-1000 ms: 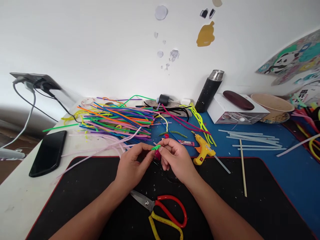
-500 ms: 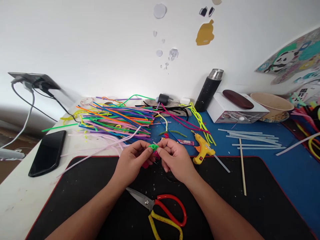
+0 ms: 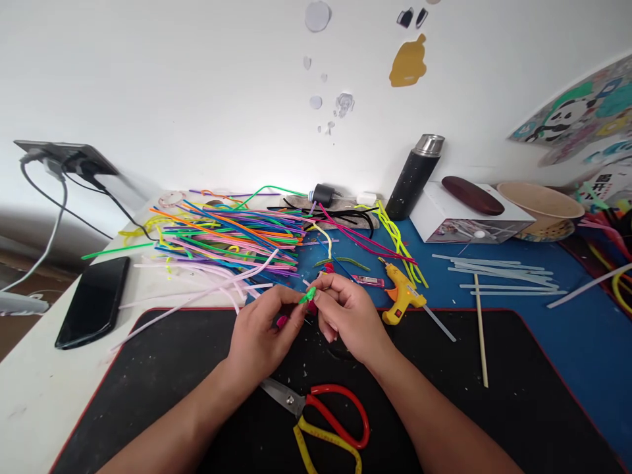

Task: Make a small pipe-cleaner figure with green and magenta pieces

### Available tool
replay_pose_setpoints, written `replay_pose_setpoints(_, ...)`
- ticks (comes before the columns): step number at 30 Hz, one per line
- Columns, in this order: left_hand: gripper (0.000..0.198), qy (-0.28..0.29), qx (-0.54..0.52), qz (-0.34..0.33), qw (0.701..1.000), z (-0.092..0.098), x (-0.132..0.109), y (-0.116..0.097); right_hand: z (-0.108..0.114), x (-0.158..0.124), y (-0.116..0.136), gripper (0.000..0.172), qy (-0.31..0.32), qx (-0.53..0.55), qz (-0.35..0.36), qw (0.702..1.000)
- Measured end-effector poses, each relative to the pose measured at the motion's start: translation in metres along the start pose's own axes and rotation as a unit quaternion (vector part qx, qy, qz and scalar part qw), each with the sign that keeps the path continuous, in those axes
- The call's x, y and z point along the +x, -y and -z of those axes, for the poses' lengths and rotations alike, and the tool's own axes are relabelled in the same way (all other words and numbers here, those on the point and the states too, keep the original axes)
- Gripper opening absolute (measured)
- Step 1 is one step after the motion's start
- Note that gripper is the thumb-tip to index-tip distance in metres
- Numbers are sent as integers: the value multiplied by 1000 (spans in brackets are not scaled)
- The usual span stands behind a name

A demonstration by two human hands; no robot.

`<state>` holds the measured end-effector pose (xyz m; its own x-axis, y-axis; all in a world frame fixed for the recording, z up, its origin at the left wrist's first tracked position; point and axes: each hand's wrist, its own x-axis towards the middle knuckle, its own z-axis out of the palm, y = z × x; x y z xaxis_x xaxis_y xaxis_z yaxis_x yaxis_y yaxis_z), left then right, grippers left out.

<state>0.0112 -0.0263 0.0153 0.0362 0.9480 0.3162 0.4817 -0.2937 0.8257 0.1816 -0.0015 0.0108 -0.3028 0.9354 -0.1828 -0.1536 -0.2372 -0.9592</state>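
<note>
Above the black mat (image 3: 162, 368), a small coiled piece of bright green pipe cleaner (image 3: 308, 295) sits between my two hands. My right hand (image 3: 348, 316) pinches its right side between thumb and forefinger. At its lower left end, the thumb and forefinger of my left hand (image 3: 264, 332) close on it. A magenta bit (image 3: 282, 321) shows by my left fingers, with more magenta behind the green piece; how they connect is hidden. Scissors (image 3: 316, 411) with one red and one yellow handle lie below my hands, their blade tips hidden under my left wrist.
A pile of coloured pipe cleaners (image 3: 237, 237) lies at the back left, near a black phone (image 3: 93, 303). On the right are a yellow glue gun (image 3: 402, 296), glue sticks (image 3: 503, 271), a wooden stick (image 3: 480, 336), a black flask (image 3: 415, 178) and a white box (image 3: 464, 214).
The green piece has turned from lying level to a slant, its right end up. My left hand has rotated and its fingers have shifted lower; my right hand stays nearly in place.
</note>
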Motion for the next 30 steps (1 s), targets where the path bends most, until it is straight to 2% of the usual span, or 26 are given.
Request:
replay_pose_setpoints(5,6,-1,-3,2,1000,-2,-1,3,-1,0,0,24,3,10,6,1000)
replay_pose_setpoints(9,7,-1,27,-88,996,-5,-2,9,0,0,-1,21,-8,-11,5,1000)
replay_pose_setpoints(11,8,-6,26,-104,994,-6,-3,11,0,0,-1,20,-10,-16,4,1000)
replay_pose_setpoints(13,5,-3,1,-64,998,-6,-3,11,1,0,-2,19,-10,-19,6,1000)
replay_pose_setpoints(16,10,28,-122,64,990,-5,-1,10,1,0,-2,17,-7,-21,8,1000)
replay_pose_setpoints(19,23,77,-286,190,936,-5,5,11,1,-1,-1,17,-1,-22,3,1000)
replay_pose_setpoints(22,31,101,-389,259,879,-4,11,13,1,-1,2,19,3,-28,-7,1000)
replay_pose_setpoints(24,35,103,-424,288,852,-4,13,14,0,-2,3,20,3,-32,-7,999)
replay_pose_setpoints(26,36,104,-422,291,852,-4,13,14,0,-2,4,20,0,-29,-3,1000)
replay_pose_setpoints(30,33,89,-359,238,898,-3,9,10,-2,-2,2,23,-6,-1,6,1000)
